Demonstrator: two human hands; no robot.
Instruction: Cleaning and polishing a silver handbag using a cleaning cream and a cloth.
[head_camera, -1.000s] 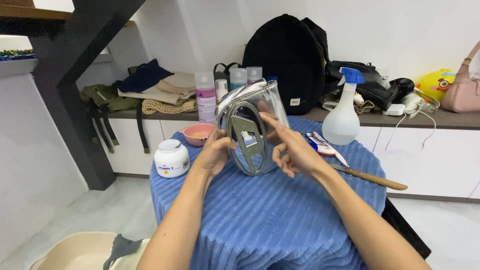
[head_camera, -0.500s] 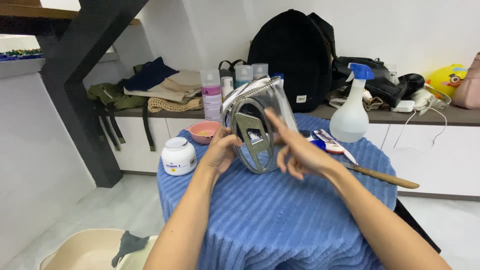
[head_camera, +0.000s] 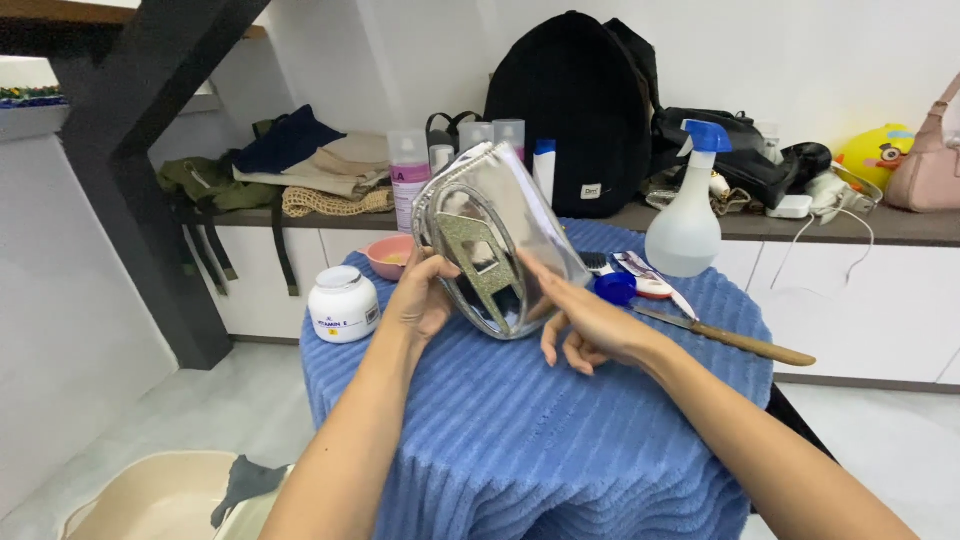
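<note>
A shiny silver bag with a glittery olive strap (head_camera: 495, 245) stands tilted above the round, blue-ribbed-cloth table (head_camera: 560, 450), toward its far edge. The left hand (head_camera: 422, 300) grips its left side, forearm angled up. The right hand (head_camera: 590, 325) presses extended fingers (head_camera: 545, 280) against its face, the rest curled. The near tabletop lies bare.

Worktop (head_camera: 560, 440) lies open in the lower centre of the frame; white jar (head_camera: 343, 304), pink bowl (head_camera: 387, 256), spray bottle (head_camera: 686, 214) and knife (head_camera: 725, 337) crowd the far edge.
</note>
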